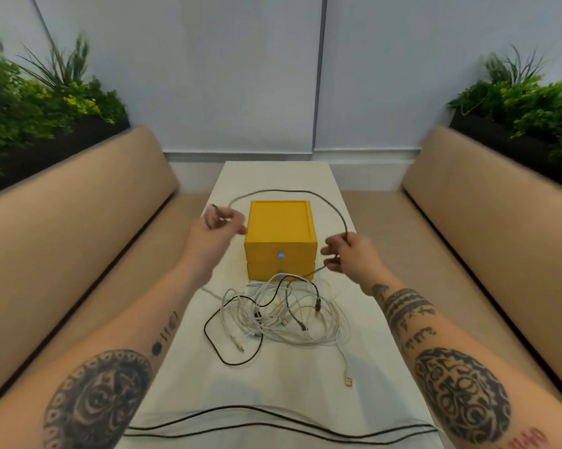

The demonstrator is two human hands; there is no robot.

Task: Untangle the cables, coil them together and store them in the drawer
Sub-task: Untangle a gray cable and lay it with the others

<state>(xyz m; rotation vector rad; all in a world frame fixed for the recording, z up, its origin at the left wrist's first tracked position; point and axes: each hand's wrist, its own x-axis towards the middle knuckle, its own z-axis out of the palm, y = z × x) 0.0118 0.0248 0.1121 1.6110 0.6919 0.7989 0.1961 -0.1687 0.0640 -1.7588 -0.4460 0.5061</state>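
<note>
Fingers of the left hand (215,226) pinch the end of a grey braided cable (286,190) arching over the yellow two-drawer box (278,222) at centre. Fingers of the right hand (351,257) curl round the same cable

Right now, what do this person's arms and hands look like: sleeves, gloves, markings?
No sleeves, and the left hand and right hand wear no gloves. The left forearm carries a large round dark tattoo ringed with small circles, plus small dark marks nearer the wrist. The right forearm has an oval patterned tattoo and dark bands.
</note>
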